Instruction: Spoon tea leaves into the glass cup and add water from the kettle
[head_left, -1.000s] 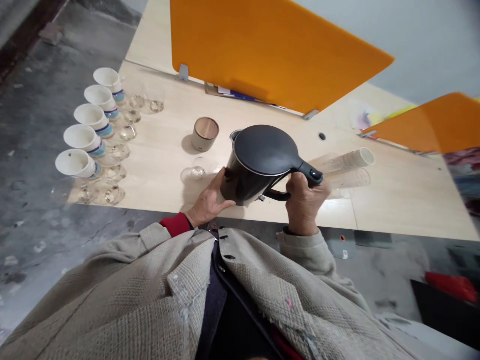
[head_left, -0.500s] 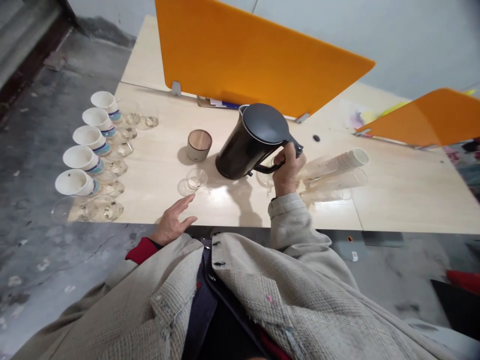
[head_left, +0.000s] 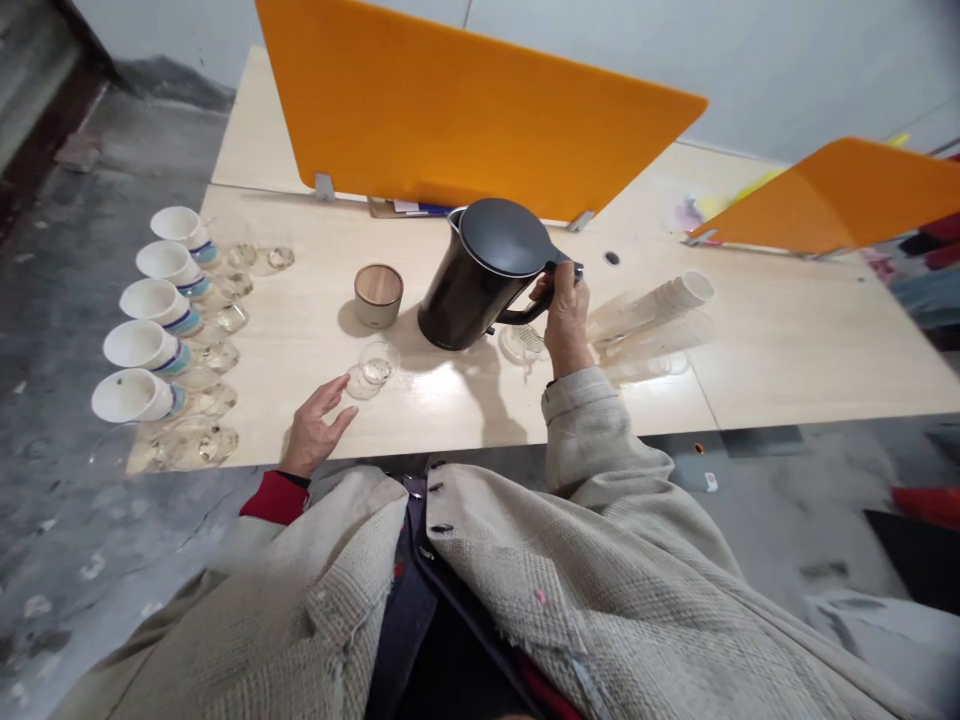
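Observation:
My right hand (head_left: 566, 315) is wrapped round the handle of a black electric kettle (head_left: 480, 280). The kettle's lid is closed and its spout points left; whether its base touches the table I cannot tell. My left hand (head_left: 319, 428) has its fingers apart, with fingertips close to a small clear cup (head_left: 379, 365); contact is unclear. Behind that cup stands a grey canister (head_left: 377, 298) with a wooden lid. A clear round piece with ridges (head_left: 521, 343) lies between the kettle and my right wrist, partly hidden.
Several white paper cups (head_left: 142, 345) with blue bands line the table's left end, beside several clear cups (head_left: 217, 400) holding dark bits. Stacked white cups (head_left: 690, 290) and stacked clear cups (head_left: 675, 335) are on the right. An orange divider (head_left: 480, 110) runs along the back.
My left hand has come closer to the small clear cup, at its left front. My right hand still grips the kettle. The whole view has shifted slightly.

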